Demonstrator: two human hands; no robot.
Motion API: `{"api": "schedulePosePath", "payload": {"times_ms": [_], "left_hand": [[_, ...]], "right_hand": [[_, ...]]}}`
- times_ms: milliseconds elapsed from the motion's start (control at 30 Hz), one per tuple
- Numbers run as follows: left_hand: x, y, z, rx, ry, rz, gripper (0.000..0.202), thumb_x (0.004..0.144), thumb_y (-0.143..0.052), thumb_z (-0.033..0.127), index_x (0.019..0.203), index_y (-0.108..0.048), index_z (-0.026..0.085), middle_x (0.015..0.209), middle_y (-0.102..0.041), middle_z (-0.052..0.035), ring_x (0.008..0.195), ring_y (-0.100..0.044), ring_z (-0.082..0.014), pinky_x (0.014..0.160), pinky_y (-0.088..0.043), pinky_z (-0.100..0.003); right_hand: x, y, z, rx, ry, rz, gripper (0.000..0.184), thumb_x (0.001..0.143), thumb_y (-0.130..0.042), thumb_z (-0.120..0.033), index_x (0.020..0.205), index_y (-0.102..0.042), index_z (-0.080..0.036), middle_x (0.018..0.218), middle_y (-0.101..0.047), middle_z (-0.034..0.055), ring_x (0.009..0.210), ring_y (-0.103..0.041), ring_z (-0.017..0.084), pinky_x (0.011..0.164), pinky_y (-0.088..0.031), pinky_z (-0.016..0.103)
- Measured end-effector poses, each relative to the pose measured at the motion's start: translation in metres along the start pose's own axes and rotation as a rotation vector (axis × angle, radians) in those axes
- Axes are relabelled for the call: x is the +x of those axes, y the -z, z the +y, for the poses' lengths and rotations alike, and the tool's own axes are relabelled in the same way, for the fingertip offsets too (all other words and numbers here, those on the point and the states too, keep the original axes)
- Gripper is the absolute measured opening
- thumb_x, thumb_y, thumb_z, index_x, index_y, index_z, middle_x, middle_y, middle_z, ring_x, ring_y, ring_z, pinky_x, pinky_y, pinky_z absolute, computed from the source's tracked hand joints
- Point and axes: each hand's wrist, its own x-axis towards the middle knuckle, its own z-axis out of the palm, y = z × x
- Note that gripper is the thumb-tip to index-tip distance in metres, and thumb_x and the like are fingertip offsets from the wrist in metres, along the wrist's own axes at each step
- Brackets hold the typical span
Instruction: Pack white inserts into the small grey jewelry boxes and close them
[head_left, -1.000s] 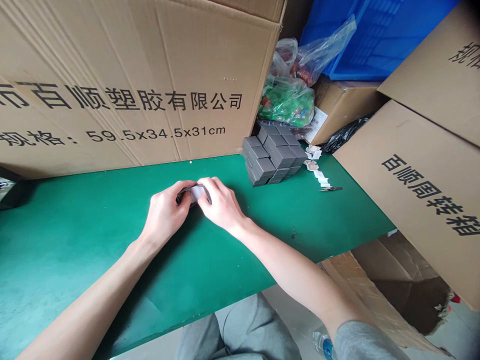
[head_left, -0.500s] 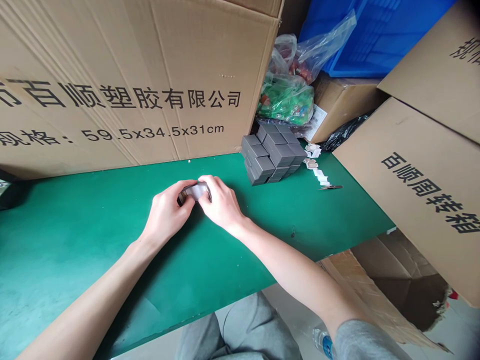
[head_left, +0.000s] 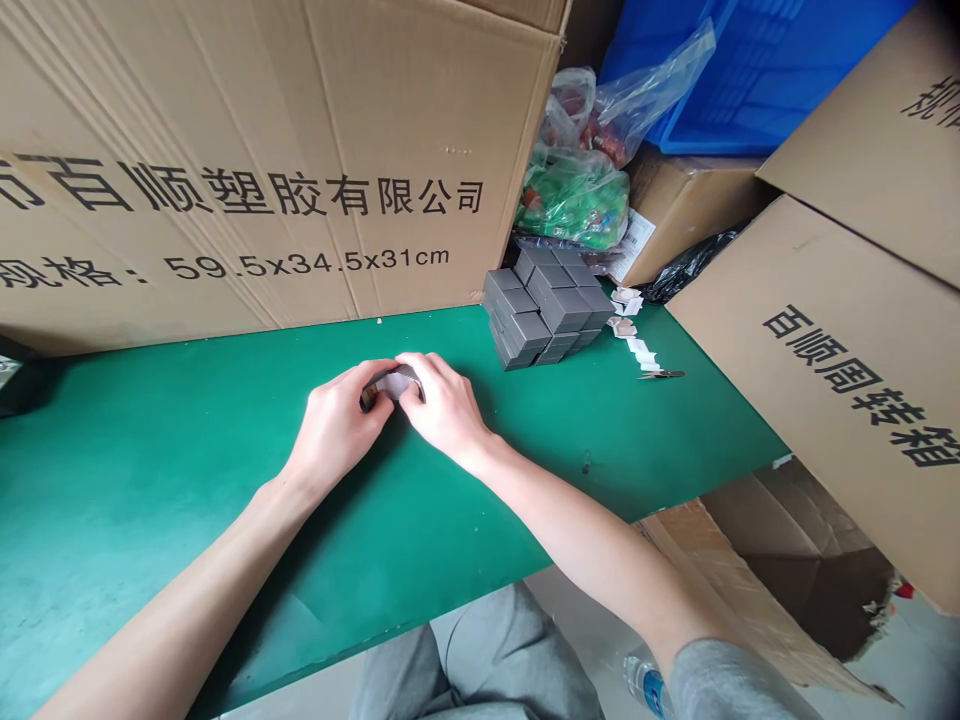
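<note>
My left hand (head_left: 337, 425) and my right hand (head_left: 444, 405) meet over the middle of the green table (head_left: 187, 470). Both are closed on one small grey box (head_left: 391, 381), fingers curled round it from either side. Most of the box is hidden by my fingers; only a pale grey face and a dark edge show. A stack of several identical small grey boxes (head_left: 546, 305) stands on the table behind and to the right of my hands, about a hand's width away.
A large printed cardboard carton (head_left: 247, 150) walls off the back of the table. More cartons (head_left: 847, 370) crowd the right side. Plastic bags of coloured items (head_left: 577, 190) and a blue crate (head_left: 750, 70) sit behind the stack. White paper scraps (head_left: 630, 320) lie beside it.
My hands have stayed in place; the fingers have closed a little more over the small box, so less of its pale face shows.
</note>
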Motion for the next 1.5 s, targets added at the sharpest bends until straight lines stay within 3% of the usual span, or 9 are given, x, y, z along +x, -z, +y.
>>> {"api": "schedulePosePath", "payload": {"times_ms": [300, 500, 600, 700, 1000, 1133, 1200, 1333, 1500], "left_hand": [[-0.003, -0.006, -0.008, 0.036, -0.064, 0.058, 0.040, 0.087, -0.052, 0.018, 0.121, -0.074, 0.020, 0.111, -0.080, -0.0065, 0.093, -0.075, -0.0228, 0.087, -0.057, -0.031], [-0.002, 0.004, 0.003, -0.043, -0.110, 0.189, 0.040, 0.093, -0.059, 0.034, 0.130, -0.066, 0.021, 0.134, -0.071, -0.0082, 0.104, -0.073, -0.0233, 0.086, -0.058, -0.032], [0.000, 0.012, 0.007, -0.039, -0.040, 0.307, 0.028, 0.098, -0.055, 0.038, 0.113, -0.071, 0.020, 0.108, -0.077, -0.0066, 0.090, -0.073, -0.0205, 0.068, -0.055, -0.027], [0.002, 0.017, 0.003, -0.005, 0.022, 0.345, 0.030, 0.100, -0.055, 0.042, 0.095, -0.073, 0.018, 0.091, -0.077, -0.0048, 0.081, -0.071, -0.0193, 0.071, -0.052, -0.030], [0.003, 0.016, -0.002, -0.041, 0.079, 0.338, 0.031, 0.097, -0.058, 0.042, 0.089, -0.074, 0.017, 0.087, -0.076, -0.0031, 0.076, -0.067, -0.0172, 0.073, -0.051, -0.030], [0.004, 0.014, -0.004, -0.167, 0.033, 0.317, 0.041, 0.097, -0.048, 0.022, 0.134, -0.062, 0.014, 0.132, -0.069, -0.0115, 0.109, -0.068, -0.0217, 0.088, -0.054, -0.030], [0.004, 0.012, -0.006, -0.228, 0.012, 0.242, 0.048, 0.094, -0.047, 0.020, 0.140, -0.058, 0.016, 0.139, -0.065, -0.0115, 0.117, -0.067, -0.0227, 0.092, -0.055, -0.032], [0.002, 0.005, -0.008, -0.124, -0.052, 0.040, 0.050, 0.091, -0.054, 0.032, 0.139, -0.060, 0.020, 0.135, -0.070, -0.0095, 0.114, -0.070, -0.0257, 0.089, -0.057, -0.033], [-0.001, -0.002, -0.006, 0.027, -0.093, 0.050, 0.045, 0.089, -0.054, 0.025, 0.132, -0.065, 0.020, 0.109, -0.078, -0.0068, 0.086, -0.073, -0.0204, 0.081, -0.056, -0.030]], "right_hand": [[0.000, -0.002, 0.003, 0.059, 0.049, -0.006, 0.047, 0.089, -0.047, -0.007, 0.132, -0.055, -0.026, 0.128, -0.069, 0.0037, 0.116, -0.067, 0.021, 0.100, -0.057, 0.037], [0.002, -0.001, 0.006, 0.069, 0.012, 0.042, 0.042, 0.092, -0.047, -0.010, 0.132, -0.056, -0.023, 0.126, -0.069, 0.0061, 0.116, -0.068, 0.022, 0.099, -0.057, 0.036], [0.003, 0.000, 0.007, 0.081, 0.012, 0.068, 0.040, 0.093, -0.046, -0.010, 0.130, -0.057, -0.023, 0.128, -0.068, 0.0062, 0.118, -0.067, 0.021, 0.101, -0.056, 0.034], [0.003, 0.002, 0.008, 0.088, 0.006, 0.066, 0.039, 0.093, -0.046, -0.010, 0.128, -0.058, -0.022, 0.128, -0.068, 0.0067, 0.118, -0.067, 0.021, 0.102, -0.055, 0.033], [0.004, 0.000, 0.011, 0.128, -0.018, 0.077, 0.037, 0.093, -0.048, -0.011, 0.127, -0.058, -0.023, 0.131, -0.068, 0.0054, 0.121, -0.066, 0.020, 0.103, -0.055, 0.034], [0.004, 0.002, 0.009, 0.143, -0.032, 0.073, 0.037, 0.093, -0.048, -0.010, 0.127, -0.058, -0.022, 0.131, -0.068, 0.0062, 0.122, -0.066, 0.020, 0.104, -0.054, 0.034], [0.005, 0.002, 0.008, 0.146, -0.043, 0.084, 0.039, 0.091, -0.049, -0.009, 0.127, -0.057, -0.021, 0.132, -0.068, 0.0071, 0.122, -0.066, 0.021, 0.105, -0.054, 0.035], [0.005, -0.002, 0.008, 0.160, -0.058, 0.105, 0.042, 0.090, -0.050, -0.009, 0.130, -0.054, -0.022, 0.133, -0.068, 0.0065, 0.122, -0.066, 0.020, 0.105, -0.054, 0.036], [0.003, -0.007, 0.007, 0.168, -0.012, 0.099, 0.046, 0.089, -0.050, -0.009, 0.133, -0.055, -0.023, 0.134, -0.067, 0.0057, 0.124, -0.065, 0.020, 0.108, -0.053, 0.035]]}}
